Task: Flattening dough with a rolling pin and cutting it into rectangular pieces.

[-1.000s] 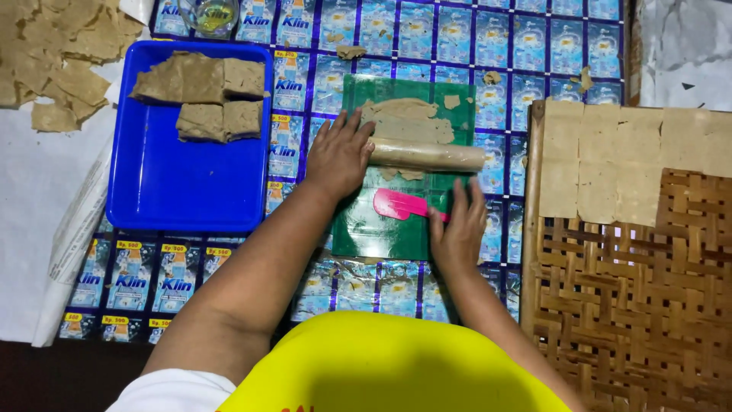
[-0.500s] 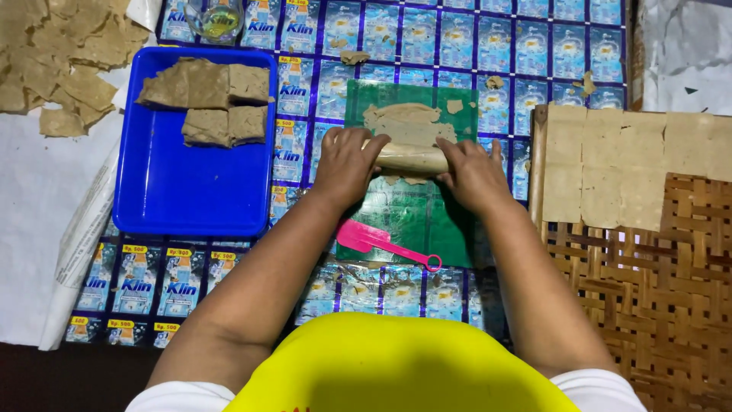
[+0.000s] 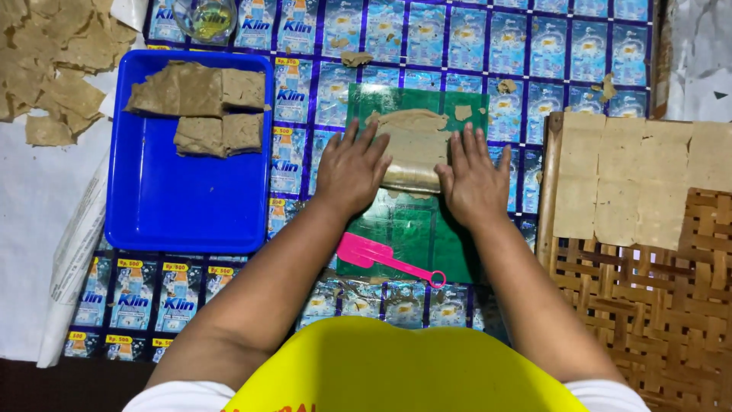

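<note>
- left hand [image 3: 352,172] is laid palm-down, fingers spread flat, on the left end of a pale wooden rolling pin [image 3: 412,166]; nothing is clamped, the hand is only pressed on top.
- right hand [image 3: 473,179] is laid the same way on the right end of the rolling pin; the two hands are kept apart, with the pin's middle exposed between them.
- the rolling pin is seen lying crosswise on a thin sheet of tan dough [image 3: 412,126], which is spread over the far half of a green plastic board [image 3: 404,229].
- a pink plastic scraper with a ring-ended handle [image 3: 381,255] is noted lying free on the near part of the green board, just below both hands and untouched.
- a blue rectangular plastic tray [image 3: 175,217] is placed left of the board; slabs of brown dough [image 3: 198,107] are stacked at its far end.
- a woven bamboo mat [image 3: 648,305] is found to the right, with flat pale dough squares [image 3: 633,179] laid edge to edge on its far part.
- dried dough scraps [image 3: 53,61] are scattered on white paper at far left.
- a small glass bowl of yellowish liquid [image 3: 204,17] is recorded at the far edge.
</note>
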